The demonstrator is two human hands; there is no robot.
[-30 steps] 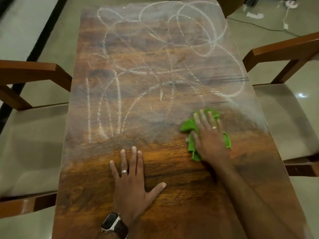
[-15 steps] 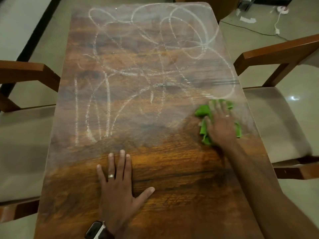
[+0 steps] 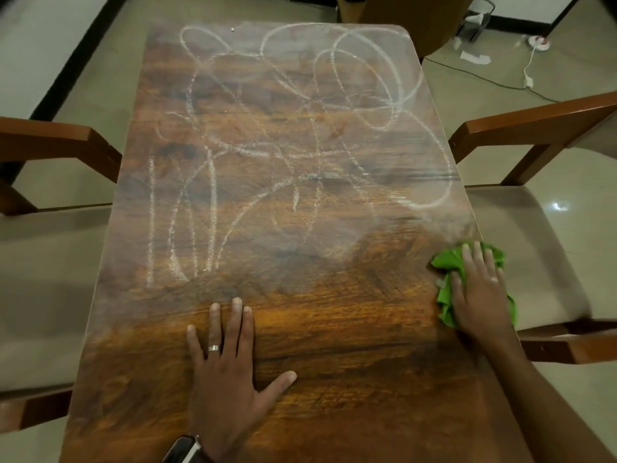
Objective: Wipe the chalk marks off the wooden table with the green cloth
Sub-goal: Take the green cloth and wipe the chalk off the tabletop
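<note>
Chalk marks (image 3: 287,135) cover our wooden table (image 3: 334,329) toward twelve o'clock. Our right hand (image 3: 480,289) presses flat-fingered on the green cloth (image 3: 449,262) at the three o'clock edge. Our left hand (image 3: 230,372) lies spread flat at six o'clock.

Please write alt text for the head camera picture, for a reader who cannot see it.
A right hand presses a green cloth at a wooden table's right edge. The left hand lies flat nearby; white chalk marks cover the far half.

Left hand (image 3: 227,372): silver band ring (image 3: 213,347) on one finger; dark-cased watch (image 3: 182,450) at the wrist. Right hand (image 3: 480,289): pale ring (image 3: 493,280) on one finger. Both forearms bare, no sleeves.
</note>
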